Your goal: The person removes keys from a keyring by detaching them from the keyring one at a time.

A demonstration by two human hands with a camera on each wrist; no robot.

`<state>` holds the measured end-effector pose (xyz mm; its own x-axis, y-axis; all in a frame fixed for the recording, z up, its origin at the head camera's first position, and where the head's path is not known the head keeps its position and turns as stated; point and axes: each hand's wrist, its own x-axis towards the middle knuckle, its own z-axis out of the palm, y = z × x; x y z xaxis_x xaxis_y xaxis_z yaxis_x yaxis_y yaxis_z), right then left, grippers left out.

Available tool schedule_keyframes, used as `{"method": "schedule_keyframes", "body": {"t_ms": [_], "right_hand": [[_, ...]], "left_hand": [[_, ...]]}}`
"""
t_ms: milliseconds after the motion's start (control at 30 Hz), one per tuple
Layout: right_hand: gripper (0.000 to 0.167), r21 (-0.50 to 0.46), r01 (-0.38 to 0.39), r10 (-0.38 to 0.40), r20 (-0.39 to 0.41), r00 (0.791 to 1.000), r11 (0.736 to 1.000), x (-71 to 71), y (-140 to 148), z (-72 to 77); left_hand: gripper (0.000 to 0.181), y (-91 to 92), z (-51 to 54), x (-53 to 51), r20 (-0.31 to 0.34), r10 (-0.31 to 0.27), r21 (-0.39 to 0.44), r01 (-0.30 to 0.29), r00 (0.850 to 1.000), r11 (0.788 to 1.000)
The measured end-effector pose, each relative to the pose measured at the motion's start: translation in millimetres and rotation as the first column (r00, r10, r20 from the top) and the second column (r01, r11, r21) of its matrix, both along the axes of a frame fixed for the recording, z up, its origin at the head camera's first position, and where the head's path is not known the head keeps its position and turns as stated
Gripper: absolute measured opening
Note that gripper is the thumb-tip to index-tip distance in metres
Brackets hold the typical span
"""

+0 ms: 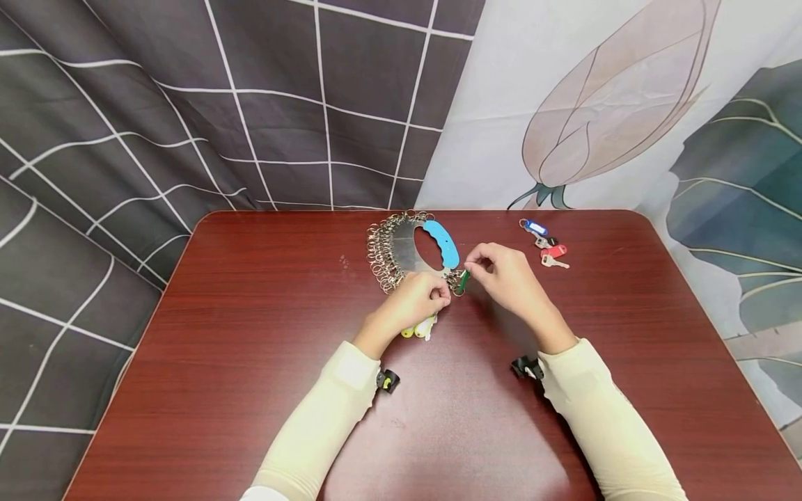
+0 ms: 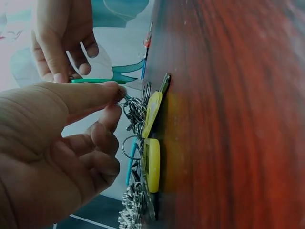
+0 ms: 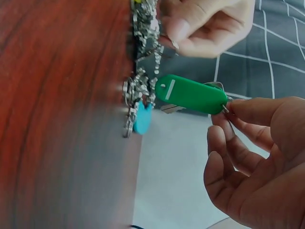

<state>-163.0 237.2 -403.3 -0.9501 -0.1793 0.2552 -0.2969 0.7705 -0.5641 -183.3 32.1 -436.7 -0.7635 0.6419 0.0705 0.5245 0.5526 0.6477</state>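
Note:
A metal plate (image 1: 406, 245) with a blue handle (image 1: 442, 243) and many clasps and rings (image 1: 382, 261) along its edge lies on the table. My right hand (image 1: 506, 282) pinches the ring of a green key tag (image 3: 193, 94) between thumb and finger, with a key partly hidden behind the tag. My left hand (image 1: 413, 300) pinches a small metal clasp or ring at the plate's near end, its exact shape unclear. Yellow tags (image 2: 152, 164) lie beside and below the left hand, partly covered by it in the head view.
At the back right of the table (image 1: 263, 306) lie a blue tag (image 1: 536, 227), a red tag (image 1: 554, 251) and a black-headed key, with a silver key (image 1: 555, 261) in front. Curtains hang behind the table's far edge.

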Motion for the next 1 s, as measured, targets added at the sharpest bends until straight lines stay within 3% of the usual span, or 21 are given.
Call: {"method": "schedule_keyframes", "body": {"t_ms": [267, 467, 567, 733, 1000], "right_hand": [[0.005, -0.013, 0.015, -0.015, 0.014, 1.000, 1.000, -1.8, 7, 2.0], [0.005, 0.002, 0.030, -0.030, 0.024, 0.999, 1.000, -3.8, 14, 0.7], [0.005, 0.022, 0.046, -0.046, 0.010, 0.999, 0.999, -4.3, 18, 2.5], [0.005, 0.025, 0.098, -0.095, -0.073, 0.993, 0.995, -3.1, 28, 12.4], [0.011, -0.116, 0.204, -0.221, -0.163, 0.962, 0.972, -2.4, 47, 21.4]], "left_hand": [[0.012, 1.7, 5.0, 5.8, 0.010, -0.089, -0.175, 0.090, 0.996, 0.980], [0.017, 3.1, 7.7, 9.4, -0.066, -0.137, -0.240, 0.118, 0.988, 0.964], [0.018, 3.1, 8.8, 10.1, -0.087, -0.148, -0.243, 0.123, 0.985, 0.962], [0.015, 0.5, 15.6, 9.1, -0.035, -0.122, -0.220, 0.111, 0.992, 0.969], [0.015, -12.6, 32.8, 7.9, -0.040, -0.092, -0.149, 0.086, 0.995, 0.985]]}}
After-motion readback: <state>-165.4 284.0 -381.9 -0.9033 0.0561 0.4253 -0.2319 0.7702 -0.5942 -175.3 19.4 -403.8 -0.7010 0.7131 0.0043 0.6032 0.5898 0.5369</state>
